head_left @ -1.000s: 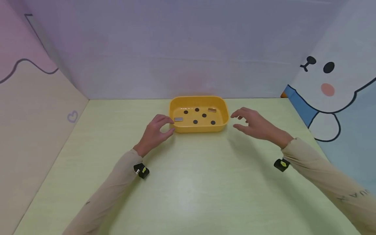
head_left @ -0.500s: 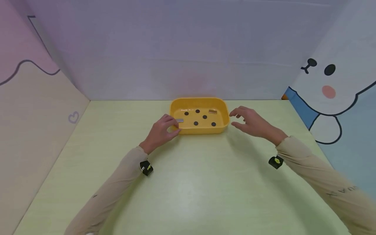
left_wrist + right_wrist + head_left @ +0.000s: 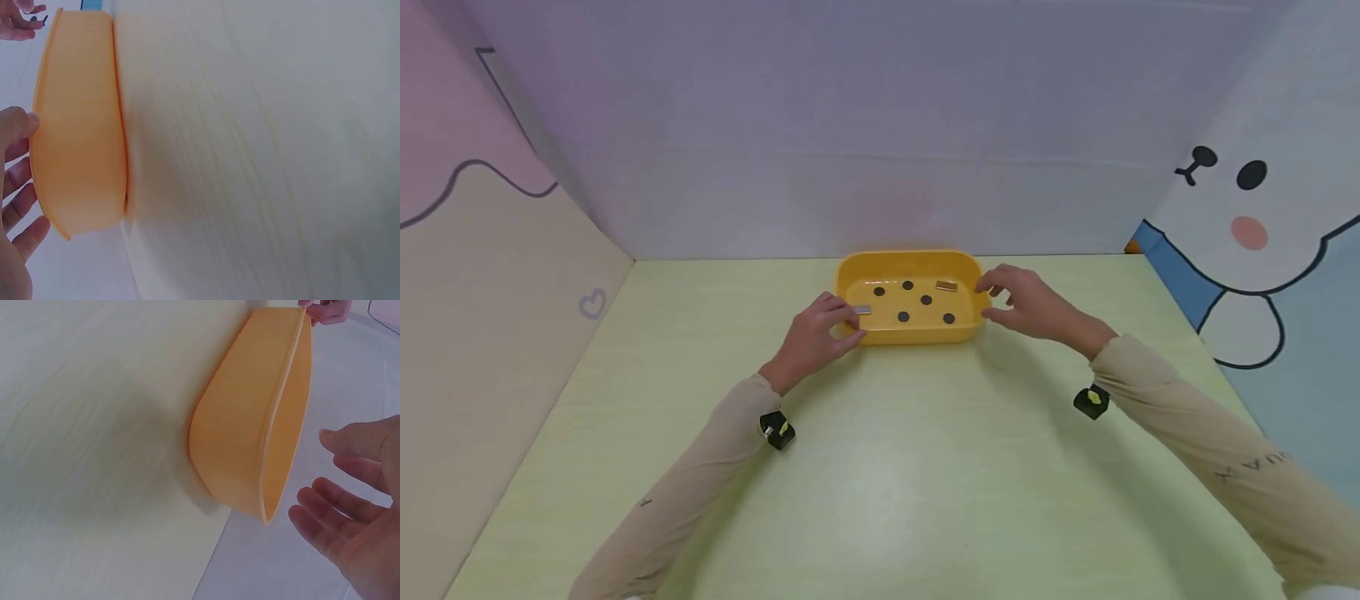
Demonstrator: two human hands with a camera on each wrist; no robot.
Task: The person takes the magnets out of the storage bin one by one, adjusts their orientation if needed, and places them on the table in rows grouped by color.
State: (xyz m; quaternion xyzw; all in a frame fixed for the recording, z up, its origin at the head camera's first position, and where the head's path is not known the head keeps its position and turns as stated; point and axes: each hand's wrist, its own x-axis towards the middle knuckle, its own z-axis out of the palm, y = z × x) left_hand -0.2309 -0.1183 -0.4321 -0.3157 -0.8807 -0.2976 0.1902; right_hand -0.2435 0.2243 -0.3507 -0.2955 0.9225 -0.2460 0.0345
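Observation:
A yellow plastic tub (image 3: 910,336) sits at the back of the table. On its floor are several small dark discs (image 3: 903,317), a silvery flat bar (image 3: 863,310) partly behind the fingers, and a copper-coloured flat bar (image 3: 947,286). My left hand (image 3: 812,340) grips the tub's left end, its thumb at the front rim and fingers curled over the edge. At the other end, my right hand (image 3: 1026,304) hovers by the rim, thumb and fingers spread apart. A gap shows between its fingertips and the tub (image 3: 240,425) in the right wrist view.
The pale green-yellow tabletop (image 3: 880,467) extends in front of the tub. A lilac backdrop (image 3: 887,125) rises just behind it. Printed side panels stand at left and right, the right one with a cartoon face (image 3: 1247,200). Black devices are strapped at both wrists.
My left hand has moved right onto the tub's left corner, covering part of the silvery bar. My right hand has come left, closer to the tub's right end.

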